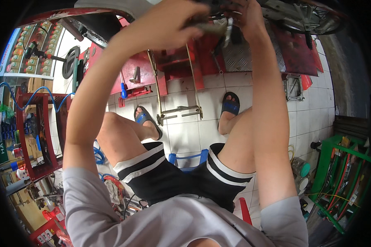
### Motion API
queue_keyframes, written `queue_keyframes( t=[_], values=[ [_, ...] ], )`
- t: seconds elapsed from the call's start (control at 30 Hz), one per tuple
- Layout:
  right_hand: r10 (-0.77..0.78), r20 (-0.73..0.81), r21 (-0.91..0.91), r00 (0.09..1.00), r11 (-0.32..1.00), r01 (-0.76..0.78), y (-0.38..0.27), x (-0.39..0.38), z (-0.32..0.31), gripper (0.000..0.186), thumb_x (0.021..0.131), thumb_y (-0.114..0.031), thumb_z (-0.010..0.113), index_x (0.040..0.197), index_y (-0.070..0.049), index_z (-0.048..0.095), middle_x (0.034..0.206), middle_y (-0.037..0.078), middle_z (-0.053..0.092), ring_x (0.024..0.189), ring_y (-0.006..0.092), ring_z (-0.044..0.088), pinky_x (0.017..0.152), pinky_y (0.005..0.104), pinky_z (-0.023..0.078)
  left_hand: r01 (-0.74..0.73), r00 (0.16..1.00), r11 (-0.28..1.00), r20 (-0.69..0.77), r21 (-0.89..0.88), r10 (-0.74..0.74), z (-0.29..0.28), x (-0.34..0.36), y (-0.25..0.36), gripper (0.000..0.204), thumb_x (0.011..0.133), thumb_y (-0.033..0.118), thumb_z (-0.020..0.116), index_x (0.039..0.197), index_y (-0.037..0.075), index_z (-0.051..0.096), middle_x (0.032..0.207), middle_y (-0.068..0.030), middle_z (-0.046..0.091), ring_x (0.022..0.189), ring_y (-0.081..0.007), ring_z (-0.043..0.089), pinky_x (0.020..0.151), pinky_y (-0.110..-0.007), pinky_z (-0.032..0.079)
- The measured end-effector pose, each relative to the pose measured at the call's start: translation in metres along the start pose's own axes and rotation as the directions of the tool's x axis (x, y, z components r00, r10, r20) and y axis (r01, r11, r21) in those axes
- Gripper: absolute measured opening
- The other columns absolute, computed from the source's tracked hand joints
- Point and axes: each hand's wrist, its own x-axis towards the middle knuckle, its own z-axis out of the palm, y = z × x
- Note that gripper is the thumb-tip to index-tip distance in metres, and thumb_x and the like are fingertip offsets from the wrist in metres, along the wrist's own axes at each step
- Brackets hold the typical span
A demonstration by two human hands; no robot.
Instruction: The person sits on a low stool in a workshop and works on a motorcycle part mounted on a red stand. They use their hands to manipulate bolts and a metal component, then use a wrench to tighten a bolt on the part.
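Nearest, the person's grey shirt and black shorts (185, 181) fill the lower middle, above a blue plastic stool (187, 159) showing between the thighs. The low seat and wide-set knees seem to leave room for working with both arms raised. The feet, in dark sandals (148, 122), stand apart on the white tiles, probably for balance.

Between the sandals, the crossbar of a metal frame (179, 109) lies near the floor, its long side bars running up to a red lift platform (276, 51). A blue-handled screwdriver (123, 89) rests at the platform's left side, perhaps to be in easy reach; just beside it stands a small silver metal part (135, 75).

Farther out, both hands meet at the motorcycle (292, 16), which the platform presumably raises to a seated worker's height. The left hand (181, 26) is blurred, fingers bent beside a dull elongated piece (213, 29); whether they close on it I cannot tell. The right hand (246, 18) has its fingers partly spread at the dark underside, near a silver lever-like piece (228, 32) between the hands; its grip is unclear too.
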Motion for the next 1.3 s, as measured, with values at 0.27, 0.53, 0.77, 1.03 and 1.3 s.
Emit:
queue_keyframes(
  t=[0.27,0.53,0.77,1.03,1.3],
  values=[
    [0.043,0.088,-0.415,0.995,0.91,-0.002,0.016,-0.007,0.007,0.036,0.095,-0.033,0.047,0.091,-0.003,0.066,0.08,0.007,0.066,0.066,0.0174,0.061,0.061,0.0304,0.046,0.752,0.412,0.616,0.897,-0.234,-0.163,0.02,-0.181,-0.125,0.023,0.089,0.011,0.06,0.108,0.001,0.065,0.091,-0.0067,0.067,0.083,-0.0163,0.062,0.078,-0.029,0.05],
    [0.027,0.161,-0.688,0.987,0.72,0.093,0.039,0.021,0.009,0.041,0.093,-0.04,0.051,0.107,-0.005,0.067,0.089,0.006,0.068,0.077,0.0131,0.064,0.068,0.0249,0.047,0.996,0.088,0.079,0.688,-0.045,-0.721,0.129,-0.264,-0.261,0.035,0.093,0.043,0.051,0.085,0.009,0.058,0.078,-0.0007,0.06,0.072,-0.0139,0.058,0.072,-0.035,0.052],
    [0.012,0.18,-0.782,0.984,0.609,0.135,0.047,0.017,0.031,0.039,0.092,-0.041,0.051,0.109,-0.01,0.067,0.087,0.003,0.068,0.076,0.0117,0.064,0.066,0.0247,0.045,0.983,0.17,0.138,0.323,-0.119,-0.931,0.237,-0.258,-0.285,0.044,0.093,0.04,0.046,0.104,0.002,0.063,0.096,-0.0176,0.065,0.093,-0.0315,0.062,0.081,-0.045,0.05],
    [-0.062,0.258,-0.626,0.964,0.75,0.216,0.059,0.027,0.037,0.027,0.093,-0.023,0.053,0.086,0.0,0.066,0.071,0.006,0.063,0.062,0.0153,0.059,0.057,0.0293,0.045,0.987,0.162,0.162,-0.01,-0.005,-0.987,0.265,-0.228,-0.243,0.034,0.075,0.026,0.066,0.099,0.001,0.069,0.104,-0.0228,0.066,0.103,-0.0371,0.063,0.087,-0.043,0.05],
    [-0.303,0.204,-0.728,0.931,0.588,0.351,0.047,0.021,0.012,0.029,0.087,-0.021,0.058,0.079,0.005,0.066,0.066,0.011,0.064,0.063,0.0172,0.061,0.059,0.0328,0.047,0.769,0.176,0.163,-0.039,-0.618,-0.984,0.171,-0.228,-0.149,0.016,0.073,0.011,0.069,0.076,-0.003,0.064,0.066,-0.0046,0.062,0.054,-0.0145,0.055,0.053,-0.03,0.045]
  ],
)
